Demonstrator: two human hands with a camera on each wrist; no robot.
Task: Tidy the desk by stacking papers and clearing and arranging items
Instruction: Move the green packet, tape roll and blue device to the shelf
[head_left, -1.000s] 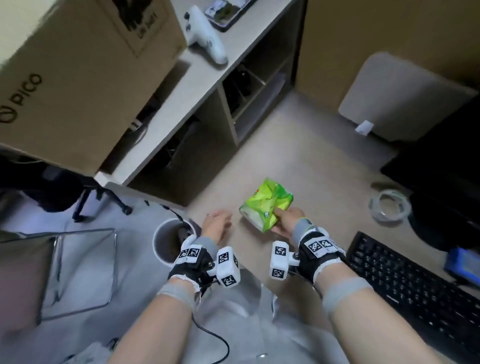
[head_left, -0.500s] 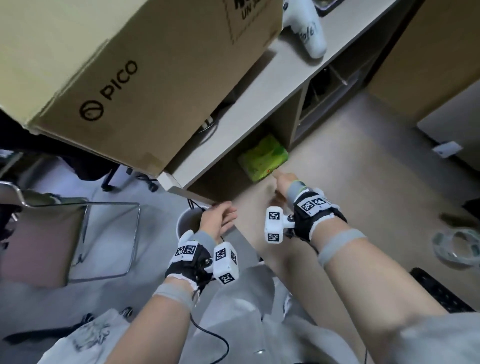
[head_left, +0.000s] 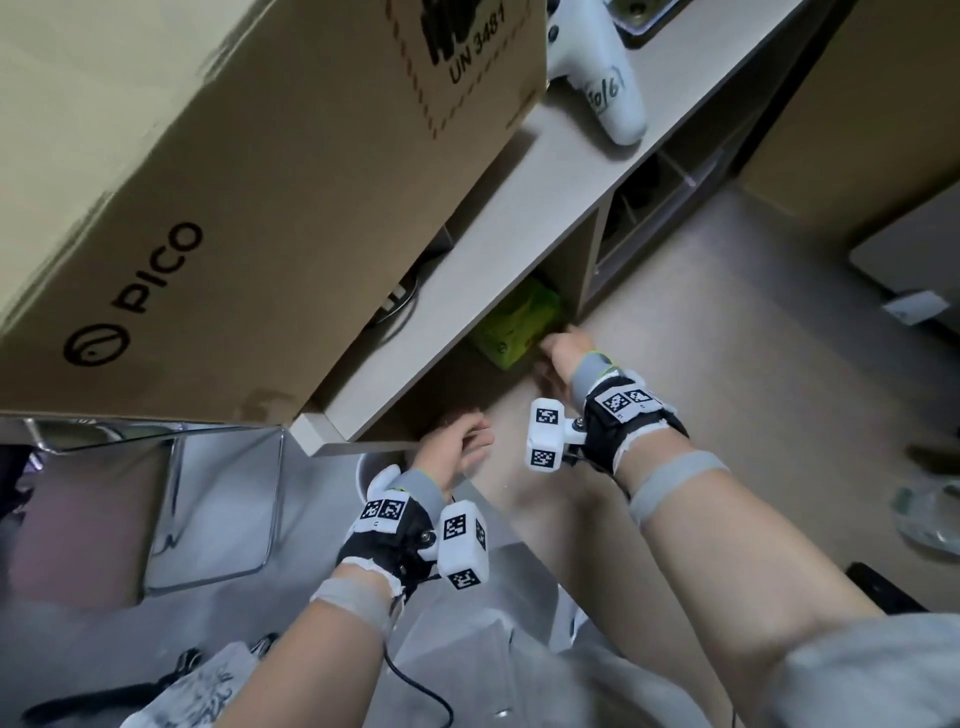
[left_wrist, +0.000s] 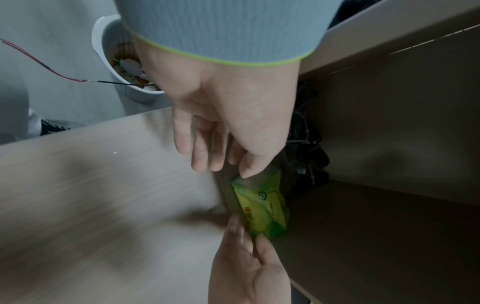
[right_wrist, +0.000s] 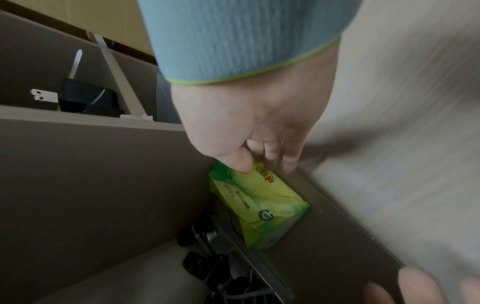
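Green tissue pack (right_wrist: 255, 202) now deeper under shelf (head_left: 470, 306), right hand (right_wrist: 255, 127) gripping.

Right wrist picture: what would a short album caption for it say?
Right hand pinches a green tissue pack in a shelf cubby beside tangled black cables.

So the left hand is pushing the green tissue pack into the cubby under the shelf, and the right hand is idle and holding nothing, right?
Wrong hands. The right hand pinches the green tissue pack in the cubby under the shelf; the right wrist view shows thumb and fingers on it. The left hand is idle and holding nothing.
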